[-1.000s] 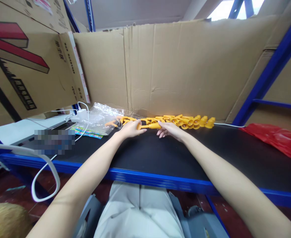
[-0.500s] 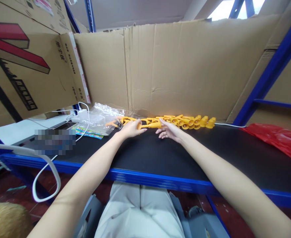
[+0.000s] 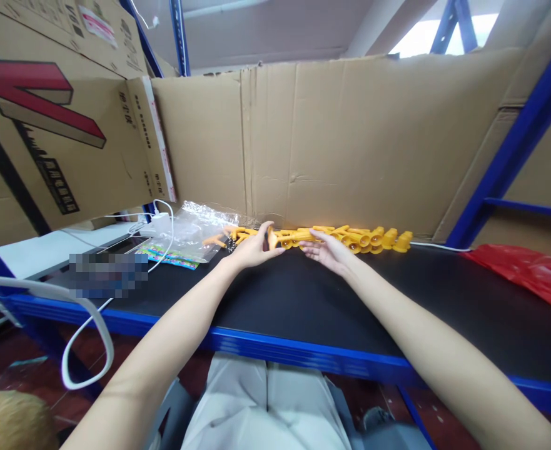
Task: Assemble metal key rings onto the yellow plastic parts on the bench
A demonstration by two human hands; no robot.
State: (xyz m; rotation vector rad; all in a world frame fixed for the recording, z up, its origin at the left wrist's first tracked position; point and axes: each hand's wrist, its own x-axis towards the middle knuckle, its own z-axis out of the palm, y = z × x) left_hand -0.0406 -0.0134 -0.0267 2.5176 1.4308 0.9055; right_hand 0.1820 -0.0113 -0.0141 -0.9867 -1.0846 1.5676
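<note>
A row of several yellow plastic parts (image 3: 364,237) lies along the foot of the cardboard wall at the back of the black shelf top (image 3: 303,294). One longer yellow part (image 3: 296,236) lies at the left end of that row. My left hand (image 3: 252,248) curls its thumb and fingers around the left end of this part. My right hand (image 3: 326,251) rests just in front of the part's right end, palm up, fingers spread and holding nothing. More yellow pieces (image 3: 219,237) lie to the left of my left hand.
A clear plastic bag (image 3: 195,225) with a colourful card under it lies at the back left, next to a white charger and cable (image 3: 160,222). A red plastic bag (image 3: 528,272) lies at the right. Cardboard boxes (image 3: 59,144) overhang the left; blue rack posts (image 3: 514,144) stand right.
Both hands moved the longer yellow part back against the cardboard wall, in line with the row. My right hand let go of it and opened. The camera tilted slightly downward.
</note>
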